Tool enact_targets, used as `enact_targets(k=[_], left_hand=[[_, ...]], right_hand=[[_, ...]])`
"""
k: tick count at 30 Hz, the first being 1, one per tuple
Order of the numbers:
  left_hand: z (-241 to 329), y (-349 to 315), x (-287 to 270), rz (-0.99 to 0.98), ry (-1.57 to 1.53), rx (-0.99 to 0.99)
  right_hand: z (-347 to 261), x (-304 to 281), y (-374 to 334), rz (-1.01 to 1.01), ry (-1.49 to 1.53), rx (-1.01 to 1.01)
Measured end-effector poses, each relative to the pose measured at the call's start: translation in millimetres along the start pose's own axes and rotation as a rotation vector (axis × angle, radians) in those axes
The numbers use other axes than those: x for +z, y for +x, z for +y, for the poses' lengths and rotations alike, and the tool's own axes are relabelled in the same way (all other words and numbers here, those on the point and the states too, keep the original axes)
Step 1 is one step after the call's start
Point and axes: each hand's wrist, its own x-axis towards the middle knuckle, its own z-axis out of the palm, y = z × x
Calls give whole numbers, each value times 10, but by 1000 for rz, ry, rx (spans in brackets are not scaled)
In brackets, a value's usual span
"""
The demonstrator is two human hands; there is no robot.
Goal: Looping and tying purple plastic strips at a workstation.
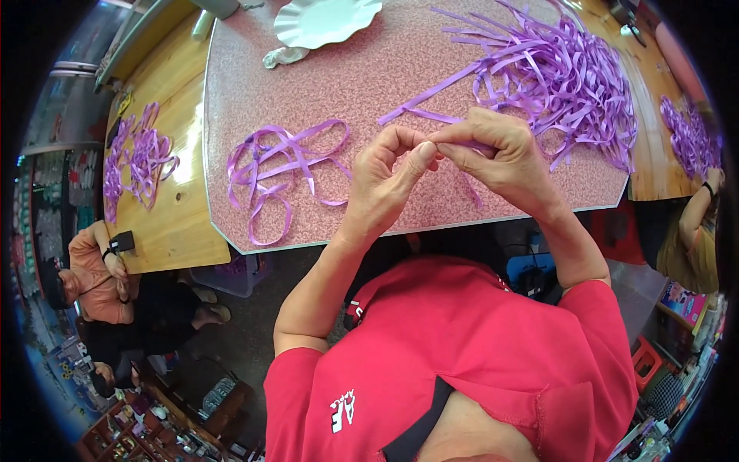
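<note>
Centrally, one flat, glossy purple ribbon (472, 145) is pinched above the speckled pink tabletop (346, 92) by thumb and forefinger of the right grip (502, 158); the left grip (385, 177) meets it, fingertips bunched, any hold hidden. The ribbon's visible segment runs roughly left to right. Around: one loosely looped bundle (256, 154), one dense tangled heap (570, 77), one scalloped white plate (327, 19).

You are handling a flat purple ribbon (476, 144) of smooth, satiny cloth, and the tangled heap of purple ribbons (570, 77) is showing the same soft sheen. The pink speckled tabletop (385, 81) is looking smooth and glossy, while the yellow wooden table (173, 231) is reflecting light off polished grain. You are wearing a matt red cloth shirt (477, 339).
</note>
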Motion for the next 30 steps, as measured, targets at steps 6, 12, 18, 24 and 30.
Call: enact_targets(k=[6, 12, 18, 24, 30], left_hand=[[22, -7, -20, -11, -18, -31], [13, 10, -43, 32, 181, 152], [249, 75, -49, -65, 1281, 816], [353, -104, -239, -324, 1275, 692], [412, -254, -367, -446, 947, 500]], right_hand=[[28, 21, -30, 11, 141, 77], [37, -42, -60, -40, 142, 131], [66, 24, -90, -94, 312, 217], [117, 120, -148, -203, 244, 104], [64, 268, -256, -210, 338, -26]])
